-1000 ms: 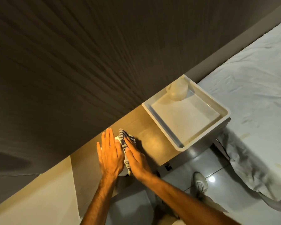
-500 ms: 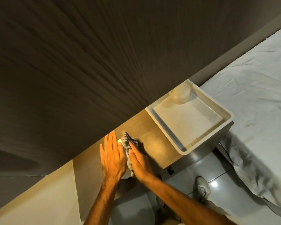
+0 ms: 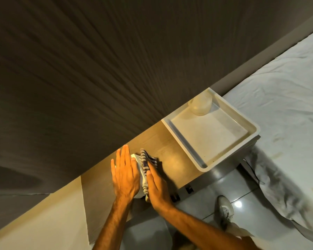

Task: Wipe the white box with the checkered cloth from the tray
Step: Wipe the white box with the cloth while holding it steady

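The white box point(image 3: 137, 162) stands on the wooden shelf point(image 3: 163, 148), mostly hidden under my hands. My left hand point(image 3: 125, 175) lies flat on its top with the fingers stretched out. My right hand point(image 3: 156, 184) presses the checkered cloth point(image 3: 146, 164) against the box's right side, fingers straight. The cloth is bunched, and its striped folds show between the two hands. To the right, the white tray point(image 3: 175, 134) sits on the same shelf.
A pale round jar point(image 3: 200, 105) stands in the tray's far corner. A dark panelled wall point(image 3: 98, 69) rises behind the shelf. A bed with a white sheet point(image 3: 287, 105) fills the right side. My white shoe point(image 3: 225, 209) is on the tiled floor below.
The view has shifted slightly. My right hand has slid a little along the box's side with the cloth. My left hand stays flat on top.
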A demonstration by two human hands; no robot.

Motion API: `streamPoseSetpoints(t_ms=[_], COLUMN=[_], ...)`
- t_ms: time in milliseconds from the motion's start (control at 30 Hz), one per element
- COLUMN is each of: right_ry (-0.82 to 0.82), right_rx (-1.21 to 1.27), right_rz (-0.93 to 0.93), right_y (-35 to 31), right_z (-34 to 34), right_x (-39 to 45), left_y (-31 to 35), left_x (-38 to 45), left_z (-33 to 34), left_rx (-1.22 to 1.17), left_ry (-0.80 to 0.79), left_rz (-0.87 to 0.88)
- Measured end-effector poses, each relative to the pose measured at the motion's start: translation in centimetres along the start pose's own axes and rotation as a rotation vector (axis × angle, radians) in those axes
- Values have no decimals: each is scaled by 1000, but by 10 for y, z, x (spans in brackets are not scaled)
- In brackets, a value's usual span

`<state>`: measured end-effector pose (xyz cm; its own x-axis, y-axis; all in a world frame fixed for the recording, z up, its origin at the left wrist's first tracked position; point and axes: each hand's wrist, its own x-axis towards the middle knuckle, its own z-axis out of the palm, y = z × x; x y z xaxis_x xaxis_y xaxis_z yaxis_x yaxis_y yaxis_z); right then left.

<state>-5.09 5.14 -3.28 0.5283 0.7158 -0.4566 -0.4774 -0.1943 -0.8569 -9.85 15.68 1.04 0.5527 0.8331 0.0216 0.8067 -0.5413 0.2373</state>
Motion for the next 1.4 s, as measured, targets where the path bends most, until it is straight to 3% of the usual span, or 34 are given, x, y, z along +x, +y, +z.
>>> streamPoseSetpoints(t_ms=[100,200,333,500,633,700,800,967,1100,1300,1400], right_ry=[-129,-254,-114,-58,-176,-192,-116,-98,-157,6,-15], right_rx=[-62,-176,-287,-37,-122,-164,-221,-138,-142,-181,-201], right_rz=[-148,-104,45,-22,-138,-99,33,-73,-112,-3,37], right_y=[-42,-50,-25,4,-36,-44,-29,-4,-33,-26,-20], right_z=[12,7,-12,-3,5,0,-12,-7,-2,-13,-28], right_x=[30,68,67,4,41,64,59,22,49,35,-5], left_y=[-2,-2,-3,8,4,0,0,-3,2,-6,-4], left_x=[-3,-2,1,-2,-6,-5,-2,-2,-2,2,2], left_z=[-1,0,2,-5,-4,-2,0,2,-1,5,3], left_rx=[29,1,-26,-12,-30,-75,5,-27,3,37,26], left_ry=[19,32,29,74,69,41,21,-3,67,20,29], left_rz=[70,33,-20,74,107,50,26,-29,82,-20,-14])
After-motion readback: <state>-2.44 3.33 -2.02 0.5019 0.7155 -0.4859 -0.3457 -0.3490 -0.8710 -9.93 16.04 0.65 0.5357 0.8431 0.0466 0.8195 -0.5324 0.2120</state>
